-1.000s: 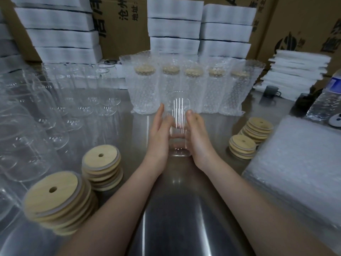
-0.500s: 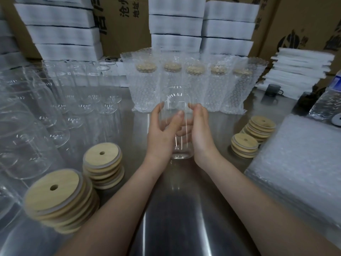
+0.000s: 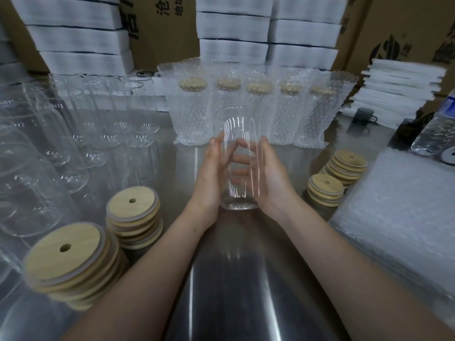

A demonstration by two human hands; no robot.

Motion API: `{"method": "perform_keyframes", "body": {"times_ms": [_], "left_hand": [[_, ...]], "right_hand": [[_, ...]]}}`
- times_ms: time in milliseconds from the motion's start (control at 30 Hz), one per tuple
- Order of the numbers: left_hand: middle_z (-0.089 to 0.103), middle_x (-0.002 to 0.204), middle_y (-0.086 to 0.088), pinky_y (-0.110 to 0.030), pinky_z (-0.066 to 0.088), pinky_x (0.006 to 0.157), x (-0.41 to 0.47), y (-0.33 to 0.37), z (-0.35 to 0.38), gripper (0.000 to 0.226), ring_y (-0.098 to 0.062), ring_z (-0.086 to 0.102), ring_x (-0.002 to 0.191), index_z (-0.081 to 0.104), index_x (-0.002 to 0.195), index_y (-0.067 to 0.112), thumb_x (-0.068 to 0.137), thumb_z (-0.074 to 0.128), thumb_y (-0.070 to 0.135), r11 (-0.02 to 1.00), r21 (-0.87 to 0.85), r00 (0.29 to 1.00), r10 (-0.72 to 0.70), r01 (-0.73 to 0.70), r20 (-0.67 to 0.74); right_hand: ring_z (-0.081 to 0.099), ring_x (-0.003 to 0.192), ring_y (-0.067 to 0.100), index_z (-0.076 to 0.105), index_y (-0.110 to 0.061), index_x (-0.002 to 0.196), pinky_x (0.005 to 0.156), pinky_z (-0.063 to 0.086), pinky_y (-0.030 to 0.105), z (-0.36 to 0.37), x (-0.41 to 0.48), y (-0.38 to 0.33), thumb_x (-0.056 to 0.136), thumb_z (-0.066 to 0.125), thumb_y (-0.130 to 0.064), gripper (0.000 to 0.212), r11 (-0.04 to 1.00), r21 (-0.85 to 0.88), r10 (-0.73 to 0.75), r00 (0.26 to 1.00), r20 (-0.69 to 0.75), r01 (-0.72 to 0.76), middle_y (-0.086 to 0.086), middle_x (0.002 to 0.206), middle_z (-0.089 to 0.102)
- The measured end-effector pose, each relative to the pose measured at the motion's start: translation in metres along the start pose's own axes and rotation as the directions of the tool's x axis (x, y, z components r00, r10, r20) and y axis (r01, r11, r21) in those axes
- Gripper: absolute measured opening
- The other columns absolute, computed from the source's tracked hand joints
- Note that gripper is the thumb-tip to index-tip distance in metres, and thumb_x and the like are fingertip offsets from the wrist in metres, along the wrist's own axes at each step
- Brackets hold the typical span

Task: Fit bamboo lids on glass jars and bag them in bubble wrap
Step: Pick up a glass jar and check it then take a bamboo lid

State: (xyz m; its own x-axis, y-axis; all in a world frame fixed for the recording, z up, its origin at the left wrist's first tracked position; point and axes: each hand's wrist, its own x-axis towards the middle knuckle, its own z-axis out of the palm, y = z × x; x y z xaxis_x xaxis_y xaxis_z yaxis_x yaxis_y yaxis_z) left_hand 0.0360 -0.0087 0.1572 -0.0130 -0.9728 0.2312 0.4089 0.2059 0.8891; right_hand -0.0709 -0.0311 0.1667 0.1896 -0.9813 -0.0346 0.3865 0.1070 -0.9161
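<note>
A clear glass jar (image 3: 239, 134) without a lid stands upright at the centre of the steel table (image 3: 241, 279). My left hand (image 3: 209, 175) and my right hand (image 3: 270, 175) hold it from both sides, with the fingers wrapped round its far side and showing through the glass. Bamboo lids with a centre hole lie in stacks at the near left (image 3: 65, 252), a little further back (image 3: 133, 207) and to the right (image 3: 326, 187). A row of lidded jars in bubble-wrap bags (image 3: 248, 112) stands behind the jar.
Many bare glass jars (image 3: 61, 143) crowd the left side. A pile of bubble-wrap bags (image 3: 403, 217) lies at the right. White foam blocks (image 3: 234, 28) and cardboard boxes line the back. A water bottle (image 3: 435, 134) and a dark small cup (image 3: 363, 115) stand at the far right.
Both hands have drawn the jar closer to me and closed further round it; my fingers now meet behind the glass.
</note>
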Motion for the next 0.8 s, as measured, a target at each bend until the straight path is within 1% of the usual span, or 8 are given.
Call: {"method": "perform_keyframes", "body": {"times_ms": [67,167,333,467,567,633,700,800], "left_hand": [[0.045,0.148,-0.007,-0.044,0.041,0.11,0.0,0.001,0.0,0.062,-0.022,0.05,0.133,0.028,0.147,0.035,0.088,0.033,0.055,0.997,0.051,0.997,0.062,-0.06,-0.038],[0.05,0.14,0.0,-0.035,0.046,0.105,0.002,0.003,-0.006,0.04,-0.011,0.054,0.127,0.033,0.143,0.038,0.104,0.031,0.037,0.98,0.124,0.979,0.171,-0.157,-0.111],[0.067,0.114,0.0,-0.024,0.056,0.086,0.004,0.006,-0.01,0.029,-0.006,0.069,0.098,0.055,0.125,0.025,0.106,0.038,0.014,0.987,0.092,0.963,0.149,-0.132,-0.222],[0.065,0.121,-0.003,-0.021,0.056,0.071,-0.001,0.006,0.004,0.031,-0.01,0.069,0.095,0.057,0.129,0.022,0.103,0.044,0.033,0.998,0.054,0.973,0.043,-0.032,-0.226],[0.059,0.128,0.006,-0.025,0.056,0.085,-0.005,0.004,0.01,0.062,-0.01,0.064,0.112,0.047,0.137,0.024,0.086,0.056,0.058,0.982,0.18,0.978,0.088,-0.053,-0.188],[0.058,0.13,0.004,-0.03,0.055,0.09,-0.007,0.003,0.012,0.081,-0.011,0.064,0.112,0.033,0.146,0.023,0.078,0.063,0.054,0.964,0.247,0.976,0.14,-0.095,-0.17],[0.067,0.116,0.004,-0.021,0.056,0.078,-0.006,0.0,0.01,0.072,-0.005,0.069,0.099,0.036,0.141,0.019,0.082,0.073,0.038,0.959,0.243,0.969,0.186,-0.143,-0.163],[0.073,0.088,0.01,-0.016,0.053,0.06,-0.002,-0.002,0.008,0.047,-0.003,0.071,0.079,0.046,0.123,0.026,0.085,0.073,0.027,0.973,0.179,0.971,0.176,-0.146,-0.165]], "right_hand": [[0.071,0.088,0.025,0.06,-0.022,0.116,0.072,0.062,0.039,0.0,0.0,0.0,0.102,0.029,-0.056,0.047,0.998,0.059,0.019,0.998,0.058,-0.023,0.014,0.112,0.07],[0.066,0.107,0.039,0.047,-0.027,0.127,0.085,0.056,0.051,-0.002,0.001,0.001,0.098,0.03,-0.062,0.048,1.0,0.013,0.012,0.992,0.126,-0.014,0.019,0.123,0.067],[0.071,0.082,0.031,0.043,-0.028,0.131,0.069,0.058,0.046,0.002,0.0,0.003,0.073,0.049,-0.067,0.07,0.986,-0.126,-0.106,0.993,0.045,0.111,0.013,0.1,0.072],[0.067,0.082,0.021,0.062,-0.027,0.106,0.076,0.057,0.044,0.002,0.0,0.004,0.067,0.058,-0.068,0.057,0.983,-0.151,-0.1,0.995,0.015,0.101,0.006,0.095,0.066],[0.068,0.085,0.027,0.065,-0.014,0.114,0.079,0.057,0.049,0.002,-0.001,0.006,0.072,0.062,-0.07,0.07,0.969,-0.206,-0.134,0.991,0.025,0.136,0.011,0.097,0.07],[0.07,0.09,0.033,0.056,-0.009,0.124,0.073,0.059,0.044,0.005,-0.002,0.005,0.072,0.058,-0.073,0.083,0.958,-0.238,-0.155,0.987,0.036,0.159,0.019,0.111,0.069],[0.073,0.083,0.024,0.052,-0.009,0.128,0.062,0.057,0.032,0.007,-0.003,0.005,0.076,0.051,-0.072,0.082,0.949,-0.26,-0.171,0.984,0.048,0.178,0.014,0.111,0.071],[0.073,0.076,0.021,0.052,-0.008,0.128,0.059,0.056,0.03,0.008,0.0,0.007,0.084,0.038,-0.071,0.078,0.937,-0.303,-0.172,0.985,0.026,0.172,0.009,0.1,0.074]]}}
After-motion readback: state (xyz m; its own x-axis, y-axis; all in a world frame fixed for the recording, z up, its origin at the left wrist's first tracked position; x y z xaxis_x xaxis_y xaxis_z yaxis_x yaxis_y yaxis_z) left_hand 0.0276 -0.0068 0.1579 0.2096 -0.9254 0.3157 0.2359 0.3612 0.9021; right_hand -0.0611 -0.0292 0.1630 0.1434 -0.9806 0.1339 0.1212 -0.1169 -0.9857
